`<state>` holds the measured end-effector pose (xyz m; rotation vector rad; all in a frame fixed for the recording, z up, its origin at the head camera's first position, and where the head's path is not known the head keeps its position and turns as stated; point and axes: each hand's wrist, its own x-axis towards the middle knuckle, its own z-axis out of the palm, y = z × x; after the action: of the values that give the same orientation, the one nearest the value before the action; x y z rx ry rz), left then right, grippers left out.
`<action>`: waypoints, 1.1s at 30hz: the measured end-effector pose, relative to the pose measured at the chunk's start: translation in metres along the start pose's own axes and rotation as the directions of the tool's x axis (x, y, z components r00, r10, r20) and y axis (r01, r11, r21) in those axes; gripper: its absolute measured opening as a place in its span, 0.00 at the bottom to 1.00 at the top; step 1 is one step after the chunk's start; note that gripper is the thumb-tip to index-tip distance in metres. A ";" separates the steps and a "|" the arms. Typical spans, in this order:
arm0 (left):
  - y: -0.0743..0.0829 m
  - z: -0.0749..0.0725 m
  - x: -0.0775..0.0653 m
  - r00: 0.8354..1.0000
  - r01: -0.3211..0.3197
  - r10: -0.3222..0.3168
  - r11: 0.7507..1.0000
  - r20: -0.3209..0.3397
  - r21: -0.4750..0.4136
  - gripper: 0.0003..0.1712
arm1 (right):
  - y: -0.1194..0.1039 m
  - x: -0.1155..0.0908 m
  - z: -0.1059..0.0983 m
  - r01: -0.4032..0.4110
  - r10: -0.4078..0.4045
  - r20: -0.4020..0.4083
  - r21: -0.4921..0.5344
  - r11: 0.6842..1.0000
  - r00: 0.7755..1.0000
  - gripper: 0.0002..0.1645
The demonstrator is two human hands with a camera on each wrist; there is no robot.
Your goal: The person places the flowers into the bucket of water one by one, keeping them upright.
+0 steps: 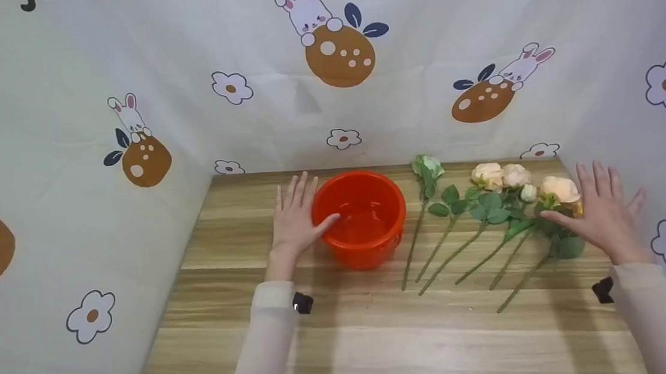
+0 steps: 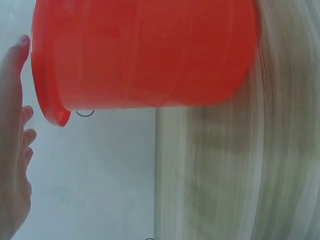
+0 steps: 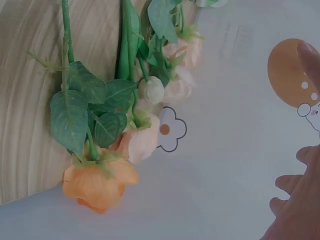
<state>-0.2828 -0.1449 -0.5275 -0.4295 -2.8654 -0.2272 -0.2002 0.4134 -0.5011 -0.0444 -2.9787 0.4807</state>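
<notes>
A red plastic bucket [image 1: 364, 258] stands upright on the wooden tabletop, its inside visible from above with nothing in it. Beside its left side my left hand [image 1: 296, 229] is spread, with the thumb overlapping the rim in the head view. In the left wrist view the hand [image 2: 12, 145] appears by the bucket's rim. Over the right end of a row of artificial flowers, my right hand [image 1: 606, 218] is spread and holds nothing. Peach roses [image 1: 489, 176] and a pale green flower [image 1: 427, 166] lie there with their stems toward me. An orange rose [image 3: 97, 182] shows in the right wrist view.
The wooden tabletop [image 1: 407, 349] meets a pale cloth backdrop [image 1: 177, 56] printed with rabbits and flowers at the back and sides. Small black devices [image 1: 303, 303] sit at both wrists.
</notes>
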 end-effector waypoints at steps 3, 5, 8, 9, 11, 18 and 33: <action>0.000 0.000 -0.002 1.000 0.002 -0.002 1.000 0.010 -0.006 0.53 | 0.002 -0.002 0.002 -0.002 0.002 -0.002 0.004 1.000 1.000 0.71; 0.000 0.000 -0.004 1.000 0.008 -0.008 1.000 0.021 -0.012 0.53 | 0.003 -0.003 0.004 -0.002 0.002 -0.004 0.008 1.000 1.000 0.71; 0.000 0.000 -0.006 1.000 0.010 -0.009 1.000 0.027 -0.024 0.53 | 0.005 -0.004 0.006 -0.002 0.002 -0.007 0.022 1.000 1.000 0.71; -0.001 0.000 -0.007 1.000 0.010 -0.009 1.000 0.028 -0.020 0.53 | 0.005 -0.005 0.007 -0.002 0.002 -0.008 0.026 1.000 1.000 0.71; -0.001 0.000 -0.007 1.000 0.007 -0.006 1.000 0.025 -0.017 0.52 | 0.006 -0.006 0.009 -0.003 0.003 -0.010 0.033 0.999 1.000 0.71; -0.004 0.003 -0.011 1.000 -0.006 0.006 0.999 0.014 -0.041 0.51 | 0.009 -0.010 0.016 -0.014 0.014 -0.003 0.032 0.999 1.000 0.71; -0.009 0.014 -0.016 0.996 -0.066 0.059 0.990 -0.059 -0.125 0.45 | 0.014 -0.018 0.031 -0.044 0.042 0.025 0.059 0.997 0.999 0.70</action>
<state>-0.2740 -0.1549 -0.5464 -0.5283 -2.7877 -0.4055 -0.1863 0.4162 -0.5367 -0.0980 -2.9904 0.5794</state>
